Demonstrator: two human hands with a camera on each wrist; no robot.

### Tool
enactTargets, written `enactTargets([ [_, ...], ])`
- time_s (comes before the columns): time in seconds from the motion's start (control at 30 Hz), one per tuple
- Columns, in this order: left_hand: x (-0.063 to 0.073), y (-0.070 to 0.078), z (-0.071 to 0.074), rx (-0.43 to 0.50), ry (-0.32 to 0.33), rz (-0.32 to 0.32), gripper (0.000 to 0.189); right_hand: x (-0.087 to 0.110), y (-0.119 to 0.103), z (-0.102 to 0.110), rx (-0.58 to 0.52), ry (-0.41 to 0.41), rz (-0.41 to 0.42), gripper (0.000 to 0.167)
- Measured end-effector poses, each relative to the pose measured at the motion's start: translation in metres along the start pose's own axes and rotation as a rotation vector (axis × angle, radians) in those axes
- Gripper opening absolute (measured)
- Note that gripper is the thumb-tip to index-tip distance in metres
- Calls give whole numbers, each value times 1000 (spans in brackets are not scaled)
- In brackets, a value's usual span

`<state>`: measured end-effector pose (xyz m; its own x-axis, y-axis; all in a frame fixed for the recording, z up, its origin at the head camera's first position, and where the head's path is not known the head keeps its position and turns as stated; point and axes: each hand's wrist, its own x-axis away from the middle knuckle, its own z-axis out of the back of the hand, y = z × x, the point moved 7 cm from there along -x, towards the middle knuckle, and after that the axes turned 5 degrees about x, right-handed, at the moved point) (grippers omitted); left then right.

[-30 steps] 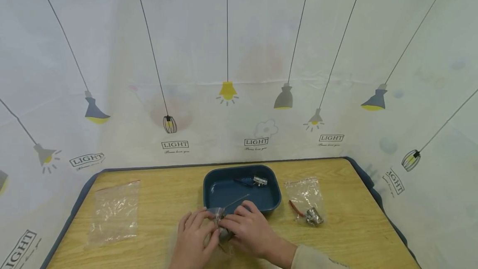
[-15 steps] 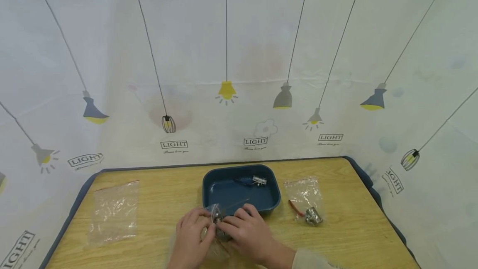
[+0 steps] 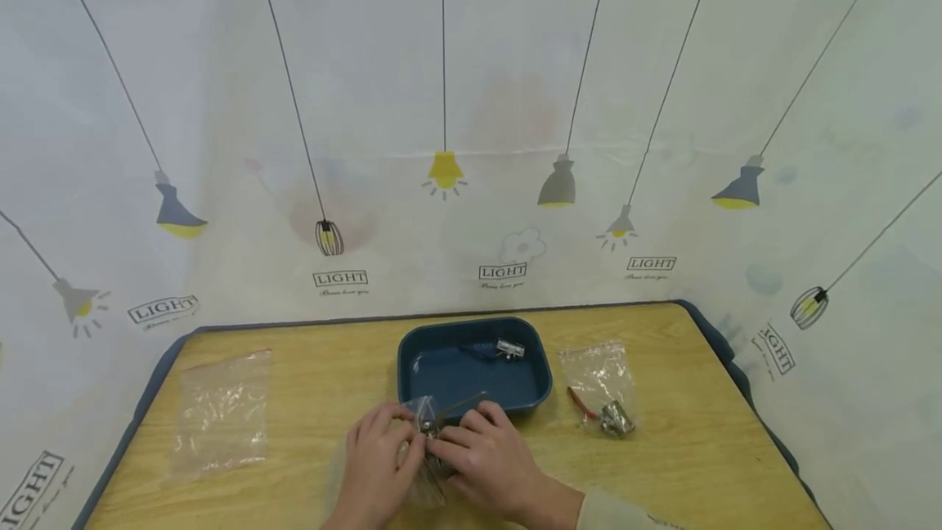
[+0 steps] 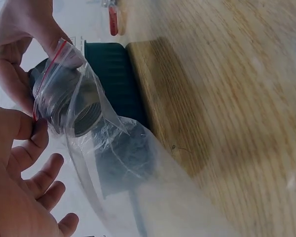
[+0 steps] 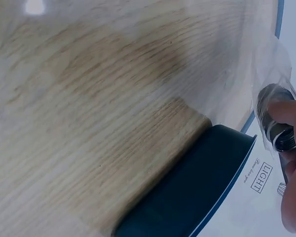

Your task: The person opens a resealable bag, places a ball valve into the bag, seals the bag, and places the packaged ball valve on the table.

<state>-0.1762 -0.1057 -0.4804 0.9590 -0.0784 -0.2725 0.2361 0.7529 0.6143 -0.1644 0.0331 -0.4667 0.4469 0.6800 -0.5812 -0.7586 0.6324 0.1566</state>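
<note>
In the left wrist view a clear zip bag [image 4: 133, 158] with a red seal line lies over a grey metal cylinder [image 4: 64, 96], whose open end is threaded. Thumb and finger of my left hand [image 3: 379, 456] pinch the bag at its red-lined mouth; the other fingers are loosely bent. My right hand [image 3: 489, 456] grips the cylinder, its thumb across the side in the right wrist view. A thin wire [image 3: 464, 403] sticks out over the near rim of the blue tray [image 3: 408, 379]. From the head view the fingers hide most of the cylinder.
Inside the tray lies a small silver part [image 3: 510, 348] with dark wires. To its right, a clear bag [image 3: 599, 370] holds a metal piece [image 3: 614, 418] with a red wire. A flat clear bag [image 3: 223, 411] lies at the left on the wooden table [image 3: 684, 399].
Between my hands the bag's mouth has shifted slightly and more clear film shows around the cylinder. The wire end has swung a little. Both hands stay almost in place.
</note>
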Motion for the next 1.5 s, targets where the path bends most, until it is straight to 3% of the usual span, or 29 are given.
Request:
enactTargets([
  [0.2, 0, 4, 1, 17, 13, -68, 26, -2, 9, -4, -28, -35, -135, 38],
  [0.27, 0, 5, 1, 35, 18, -82, 25, -3, 11, -5, -44, -51, -147, 39],
  [0.47, 1, 5, 3, 120, 16, -56, 26, -2, 2, -9, -32, -44, -14, 32],
  [0.6, 0, 10, 4, 179, -1, -46, 32, -3, -2, -14, -5, -56, 23, 25],
  [0.93, 4, 10, 9, 238, 40, -10, 33, -5, -10, -23, -113, -213, 113, 17],
  [1.13, 6, 10, 14, 336, 81, -9, 37, -6, -9, -20, -154, -214, 118, 22],
  [1.5, 6, 12, 18, 475, 58, 108, 35, -5, 9, -14, -241, -265, 69, 42],
])
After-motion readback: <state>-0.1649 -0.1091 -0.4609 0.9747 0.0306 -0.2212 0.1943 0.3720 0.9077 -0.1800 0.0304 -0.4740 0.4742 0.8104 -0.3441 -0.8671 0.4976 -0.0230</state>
